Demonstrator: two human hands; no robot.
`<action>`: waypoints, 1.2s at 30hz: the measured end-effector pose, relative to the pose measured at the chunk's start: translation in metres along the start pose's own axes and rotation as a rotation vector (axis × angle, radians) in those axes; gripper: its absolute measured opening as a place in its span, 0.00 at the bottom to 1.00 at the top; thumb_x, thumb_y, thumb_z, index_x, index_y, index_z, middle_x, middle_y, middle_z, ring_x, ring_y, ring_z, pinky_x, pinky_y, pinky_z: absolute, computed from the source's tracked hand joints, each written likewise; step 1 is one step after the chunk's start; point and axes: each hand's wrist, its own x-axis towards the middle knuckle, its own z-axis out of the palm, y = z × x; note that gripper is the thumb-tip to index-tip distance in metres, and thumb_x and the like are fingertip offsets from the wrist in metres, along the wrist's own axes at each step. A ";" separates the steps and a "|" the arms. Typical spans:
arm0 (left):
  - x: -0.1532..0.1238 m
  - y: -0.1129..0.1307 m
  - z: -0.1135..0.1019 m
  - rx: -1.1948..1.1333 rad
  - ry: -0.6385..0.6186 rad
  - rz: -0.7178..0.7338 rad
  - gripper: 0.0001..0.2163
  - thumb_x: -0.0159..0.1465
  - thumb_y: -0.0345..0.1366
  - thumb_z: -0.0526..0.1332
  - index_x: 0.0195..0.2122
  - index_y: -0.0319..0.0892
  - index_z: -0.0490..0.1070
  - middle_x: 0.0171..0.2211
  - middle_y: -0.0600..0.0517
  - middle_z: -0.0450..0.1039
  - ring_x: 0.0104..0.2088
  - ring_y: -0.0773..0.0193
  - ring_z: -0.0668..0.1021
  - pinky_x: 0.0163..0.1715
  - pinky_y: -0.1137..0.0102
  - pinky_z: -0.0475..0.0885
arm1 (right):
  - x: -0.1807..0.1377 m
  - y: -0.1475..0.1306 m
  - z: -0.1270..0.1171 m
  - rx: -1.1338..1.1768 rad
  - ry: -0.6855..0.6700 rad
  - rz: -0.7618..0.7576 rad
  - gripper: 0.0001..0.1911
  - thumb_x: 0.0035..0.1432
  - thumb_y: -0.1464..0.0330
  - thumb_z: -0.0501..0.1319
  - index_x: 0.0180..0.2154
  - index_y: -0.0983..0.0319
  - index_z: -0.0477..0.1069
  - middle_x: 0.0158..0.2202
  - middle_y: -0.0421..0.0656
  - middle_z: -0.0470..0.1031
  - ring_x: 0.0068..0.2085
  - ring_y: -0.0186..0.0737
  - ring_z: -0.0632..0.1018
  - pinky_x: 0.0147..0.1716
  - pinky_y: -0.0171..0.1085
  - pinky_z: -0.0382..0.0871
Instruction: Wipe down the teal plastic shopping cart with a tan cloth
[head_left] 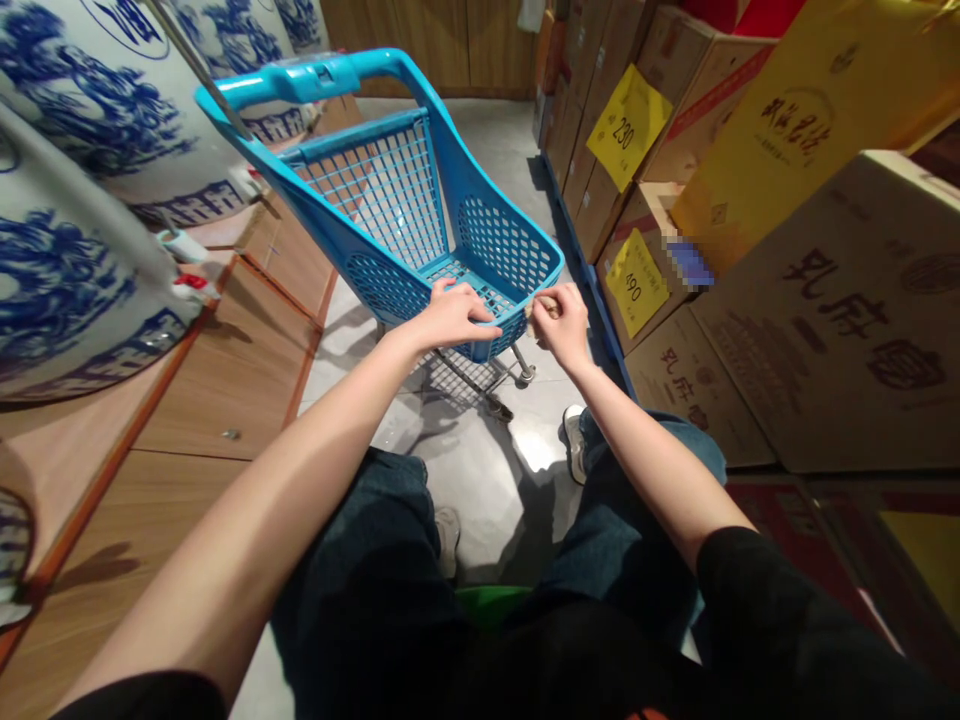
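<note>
A blue plastic shopping cart [442, 190] on metal legs stands in front of me, its low end nearest. My left hand [455, 315] lies over the near left part of the basket's rim, fingers apart and nothing seen in them. At the near right corner, my right hand [562, 322] is closed with the fingertips pinched together. Between those fingers shows a small crumpled brownish thing [534, 318], perhaps cloth; its kind is unclear. It is against or very close to the cart's rim.
Large blue-and-white jars [82, 270] stand on a wooden cabinet [202, 400] to the left. Stacked cartons [840, 320] with yellow price signs [630, 128] line the right on a blue pallet [574, 230]. A wooden panel [435, 40] closes off the back. My knees flank the grey floor [495, 520].
</note>
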 end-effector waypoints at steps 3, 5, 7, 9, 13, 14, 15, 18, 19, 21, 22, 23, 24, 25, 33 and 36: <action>-0.002 -0.003 -0.003 -0.020 -0.037 0.007 0.16 0.64 0.52 0.65 0.26 0.48 0.81 0.38 0.54 0.87 0.55 0.51 0.76 0.72 0.47 0.44 | 0.008 0.013 0.001 0.001 0.116 0.117 0.08 0.59 0.73 0.64 0.31 0.56 0.69 0.35 0.40 0.72 0.43 0.45 0.75 0.49 0.43 0.73; -0.006 -0.005 -0.005 -0.028 -0.048 0.005 0.16 0.64 0.53 0.64 0.28 0.49 0.83 0.40 0.52 0.87 0.56 0.51 0.76 0.72 0.47 0.45 | -0.001 0.011 0.008 0.023 0.135 0.140 0.09 0.59 0.73 0.64 0.30 0.56 0.67 0.34 0.39 0.71 0.42 0.44 0.74 0.48 0.42 0.72; -0.011 -0.007 -0.007 -0.033 -0.055 0.003 0.17 0.63 0.54 0.65 0.29 0.49 0.85 0.41 0.52 0.88 0.56 0.51 0.76 0.72 0.48 0.45 | -0.018 0.004 0.016 0.066 0.096 0.105 0.08 0.60 0.71 0.65 0.30 0.56 0.67 0.34 0.38 0.71 0.41 0.43 0.75 0.47 0.42 0.73; -0.016 -0.009 -0.009 -0.043 -0.064 0.000 0.16 0.63 0.54 0.65 0.29 0.50 0.85 0.40 0.53 0.88 0.56 0.51 0.76 0.72 0.48 0.45 | -0.034 -0.005 0.021 0.101 0.000 0.023 0.07 0.60 0.69 0.66 0.31 0.56 0.69 0.35 0.39 0.72 0.42 0.44 0.75 0.46 0.42 0.73; -0.020 -0.012 -0.012 -0.066 -0.056 0.007 0.14 0.62 0.53 0.65 0.29 0.51 0.85 0.39 0.53 0.89 0.54 0.52 0.77 0.71 0.48 0.45 | -0.034 -0.001 0.013 0.047 -0.035 -0.076 0.05 0.60 0.67 0.65 0.32 0.56 0.70 0.36 0.41 0.73 0.42 0.45 0.76 0.46 0.43 0.75; -0.021 -0.013 -0.012 -0.070 -0.050 0.009 0.14 0.62 0.52 0.65 0.29 0.51 0.85 0.39 0.53 0.89 0.54 0.52 0.77 0.71 0.48 0.45 | -0.026 0.007 0.007 0.021 0.024 -0.060 0.05 0.60 0.67 0.65 0.32 0.55 0.69 0.36 0.41 0.73 0.41 0.45 0.76 0.45 0.43 0.74; -0.020 -0.014 -0.012 -0.074 -0.049 0.009 0.14 0.62 0.52 0.65 0.29 0.51 0.85 0.39 0.54 0.89 0.55 0.52 0.77 0.71 0.48 0.45 | -0.016 0.015 0.002 -0.002 0.103 -0.023 0.06 0.61 0.67 0.64 0.32 0.55 0.68 0.35 0.40 0.72 0.41 0.44 0.75 0.44 0.42 0.74; -0.019 -0.016 -0.013 -0.081 -0.064 -0.004 0.15 0.62 0.53 0.65 0.28 0.51 0.84 0.38 0.54 0.89 0.55 0.52 0.77 0.71 0.47 0.45 | 0.006 0.036 -0.008 -0.024 0.247 0.070 0.06 0.62 0.65 0.61 0.32 0.55 0.65 0.34 0.39 0.69 0.38 0.42 0.73 0.40 0.41 0.73; -0.019 -0.017 -0.014 -0.082 -0.073 -0.008 0.15 0.62 0.53 0.65 0.28 0.50 0.83 0.38 0.54 0.89 0.55 0.52 0.78 0.71 0.47 0.45 | 0.008 0.038 -0.007 -0.021 0.251 0.079 0.07 0.62 0.65 0.61 0.32 0.54 0.65 0.34 0.39 0.69 0.38 0.42 0.73 0.41 0.41 0.73; -0.019 -0.018 -0.015 -0.082 -0.080 -0.009 0.17 0.63 0.53 0.64 0.25 0.48 0.80 0.36 0.54 0.88 0.54 0.52 0.78 0.70 0.47 0.45 | 0.000 0.033 0.001 -0.005 0.215 0.070 0.07 0.60 0.64 0.63 0.31 0.55 0.65 0.35 0.40 0.70 0.40 0.43 0.73 0.43 0.42 0.74; -0.018 -0.018 -0.016 -0.075 -0.081 -0.009 0.19 0.64 0.53 0.63 0.22 0.47 0.78 0.34 0.54 0.87 0.53 0.52 0.78 0.70 0.47 0.46 | -0.009 0.025 0.007 0.010 0.185 0.061 0.07 0.60 0.64 0.64 0.31 0.55 0.66 0.36 0.40 0.70 0.41 0.44 0.74 0.45 0.43 0.74; -0.018 -0.017 -0.017 -0.063 -0.080 -0.012 0.22 0.65 0.54 0.62 0.20 0.45 0.74 0.32 0.54 0.85 0.52 0.52 0.79 0.70 0.47 0.46 | -0.019 0.017 0.013 0.034 0.142 0.046 0.07 0.60 0.65 0.63 0.32 0.55 0.67 0.36 0.41 0.70 0.43 0.45 0.74 0.47 0.44 0.75; -0.017 -0.017 -0.017 -0.045 -0.078 -0.021 0.24 0.66 0.54 0.60 0.18 0.44 0.70 0.29 0.54 0.83 0.49 0.53 0.79 0.70 0.48 0.47 | -0.029 0.007 0.019 0.063 0.091 0.024 0.06 0.61 0.65 0.63 0.32 0.55 0.67 0.37 0.41 0.70 0.44 0.46 0.74 0.48 0.45 0.75; -0.015 -0.016 -0.017 -0.021 -0.076 -0.034 0.26 0.68 0.55 0.59 0.17 0.43 0.68 0.27 0.54 0.81 0.47 0.54 0.80 0.70 0.48 0.49 | -0.037 -0.001 0.023 0.087 0.022 -0.006 0.05 0.62 0.65 0.63 0.33 0.55 0.69 0.38 0.42 0.71 0.44 0.46 0.75 0.49 0.45 0.75; -0.003 -0.005 -0.006 0.200 -0.054 -0.065 0.22 0.74 0.54 0.54 0.39 0.53 0.86 0.37 0.51 0.88 0.51 0.50 0.81 0.71 0.43 0.52 | -0.007 0.020 0.005 0.057 0.144 0.059 0.05 0.60 0.67 0.66 0.32 0.56 0.71 0.37 0.42 0.71 0.44 0.46 0.75 0.49 0.45 0.76; -0.003 0.000 -0.005 0.194 -0.078 -0.051 0.18 0.72 0.54 0.58 0.46 0.56 0.87 0.42 0.51 0.89 0.55 0.48 0.78 0.73 0.41 0.48 | 0.001 0.032 0.003 0.028 0.214 0.095 0.06 0.61 0.67 0.65 0.33 0.56 0.69 0.37 0.41 0.70 0.43 0.44 0.74 0.48 0.45 0.77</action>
